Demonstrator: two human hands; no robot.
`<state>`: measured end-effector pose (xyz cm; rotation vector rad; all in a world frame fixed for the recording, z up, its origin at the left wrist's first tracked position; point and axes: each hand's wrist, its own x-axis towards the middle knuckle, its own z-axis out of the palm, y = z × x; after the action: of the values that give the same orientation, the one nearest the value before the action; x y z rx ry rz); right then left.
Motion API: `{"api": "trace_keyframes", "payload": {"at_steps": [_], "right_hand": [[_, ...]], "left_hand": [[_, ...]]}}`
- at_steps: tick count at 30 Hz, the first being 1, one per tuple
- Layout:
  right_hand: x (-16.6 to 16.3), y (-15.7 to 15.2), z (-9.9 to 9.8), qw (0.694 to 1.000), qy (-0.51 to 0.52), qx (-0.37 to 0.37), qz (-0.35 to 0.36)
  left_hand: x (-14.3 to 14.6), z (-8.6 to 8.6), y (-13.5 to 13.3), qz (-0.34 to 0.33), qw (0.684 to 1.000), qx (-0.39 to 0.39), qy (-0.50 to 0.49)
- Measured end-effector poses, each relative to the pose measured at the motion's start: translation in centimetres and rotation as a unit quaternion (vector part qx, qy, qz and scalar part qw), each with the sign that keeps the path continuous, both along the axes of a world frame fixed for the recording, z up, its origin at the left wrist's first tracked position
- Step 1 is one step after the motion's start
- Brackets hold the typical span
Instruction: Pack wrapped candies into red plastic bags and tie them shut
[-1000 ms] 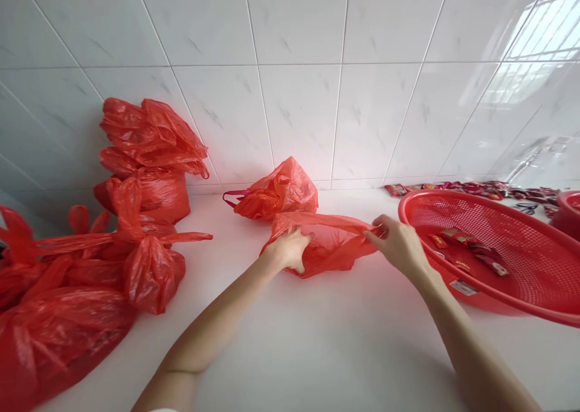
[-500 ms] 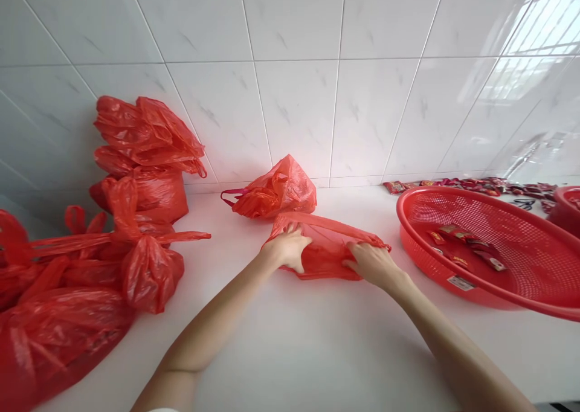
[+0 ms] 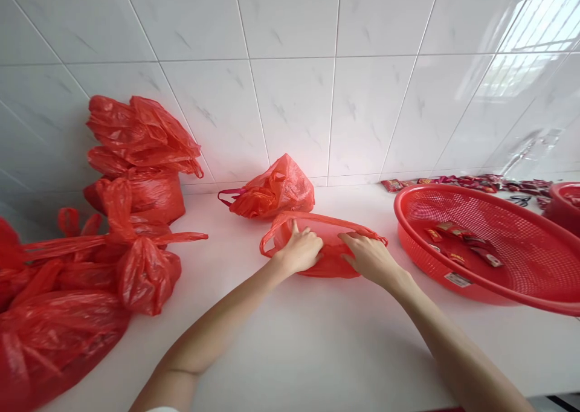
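Observation:
A red plastic bag [image 3: 328, 269] lies on the white counter in front of me, its mouth spread toward me and its handles loose at both sides. My left hand [image 3: 299, 249] is at the left part of the mouth, fingers curled on the thin plastic. On the right part, my right hand [image 3: 369, 256] grips the bag, with the index finger and thumb slightly apart. Some fingertips are hidden by the film and the hands. Just behind stands another red plastic bag [image 3: 285, 188], bulging, with a dark pink strap at its left.
Filled red bags [image 3: 145, 158] are stacked against the tiled wall at left, and tied bags [image 3: 67, 321] lie nearer. To the right stands a red mesh basket [image 3: 457, 294] holding several small packets [image 3: 466, 240]. More packets [image 3: 489, 183] lie along the wall behind it.
My left hand has moved right, nearer my right hand, and its spread fingers have curled. The left handle of the bag now hangs free as a loop. My right hand has barely moved.

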<state>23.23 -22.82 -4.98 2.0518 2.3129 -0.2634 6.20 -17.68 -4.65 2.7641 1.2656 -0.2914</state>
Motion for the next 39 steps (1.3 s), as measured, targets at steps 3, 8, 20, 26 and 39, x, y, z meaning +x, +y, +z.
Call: {"api": "trace_keyframes", "payload": {"at_steps": [3, 8, 20, 26, 39], "right_hand": [[0.7, 0.3, -0.2, 1.000, -0.013, -0.013, -0.012], [1.3, 0.4, -0.2, 0.997, -0.023, -0.043, -0.053], [2.5, -0.7, -0.1, 0.961, 0.119, 0.149, 0.202], [3.1, 0.8, -1.9, 0.954, 0.059, 0.236, 0.175], [3.3, 1.2, -2.2, 0.999, 0.023, 0.016, 0.030]], "left_hand": [[-0.5, 0.2, 0.3, 0.039, 0.998, -0.041, 0.025], [-2.2, 0.8, 1.1, 0.079, 0.987, -0.120, 0.067], [-2.4, 3.1, -1.5, -0.223, 0.926, -0.044, -0.302], [-2.9, 0.4, 2.4, -0.119, 0.977, 0.031, -0.175], [-3.9, -1.8, 4.9, 0.053, 0.992, -0.113, -0.027]]}}
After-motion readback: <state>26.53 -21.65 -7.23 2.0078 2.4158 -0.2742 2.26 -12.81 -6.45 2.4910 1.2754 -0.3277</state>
